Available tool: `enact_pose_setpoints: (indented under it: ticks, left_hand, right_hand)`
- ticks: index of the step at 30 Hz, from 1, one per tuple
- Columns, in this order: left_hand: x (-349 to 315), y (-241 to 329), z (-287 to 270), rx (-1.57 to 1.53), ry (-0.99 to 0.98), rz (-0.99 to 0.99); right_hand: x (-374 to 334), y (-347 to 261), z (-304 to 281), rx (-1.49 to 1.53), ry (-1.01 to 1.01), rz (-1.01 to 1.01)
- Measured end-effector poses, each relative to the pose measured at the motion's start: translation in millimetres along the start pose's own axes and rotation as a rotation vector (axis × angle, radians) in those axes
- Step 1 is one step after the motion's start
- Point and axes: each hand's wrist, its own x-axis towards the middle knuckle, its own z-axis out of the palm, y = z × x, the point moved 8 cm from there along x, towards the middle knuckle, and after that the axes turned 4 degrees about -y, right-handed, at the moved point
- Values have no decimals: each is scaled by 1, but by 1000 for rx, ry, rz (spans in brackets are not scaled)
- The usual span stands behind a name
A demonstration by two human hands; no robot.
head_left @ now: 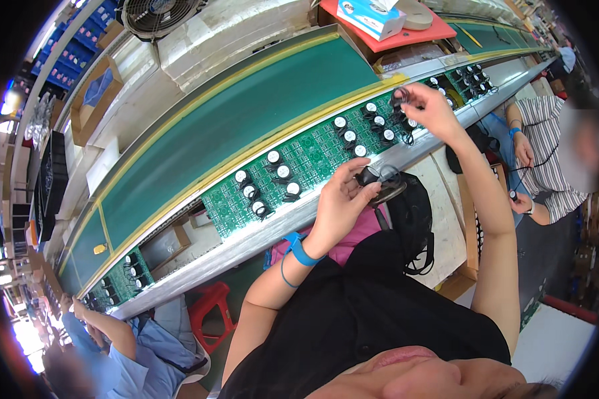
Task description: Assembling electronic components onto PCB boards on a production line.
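My left hand, a blue wrist strap on its arm, is in front of the green circuit boards. Its thumb and fingers pinch a small black cylinder with a white round end; thin black wire loops from it. Farther right, my right hand reaches over the boards, fingertips closed on a black coiled-wire part. Similar white-topped black parts stand in short rows on the boards, their black leads bundled beside them. The right fingers partly hide the row below them.
A metal rail runs along the boards' near side, a green belt beyond. A tissue box sits on a red board at the back. Co-workers sit left, near a red stool, and right, in a striped shirt.
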Motion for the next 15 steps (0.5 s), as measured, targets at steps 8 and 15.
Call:
enact_pose_setpoints:
  ticks: [8, 15]
  left_hand:
    - [-13, -1, -2, -188, -77, -133]
    - [-19, -1, -4, -248, -75, -153]
  right_hand:
    - [36, 43, -1, -345, -52, 163]
    - [45, 30, 5, -504, -29, 95]
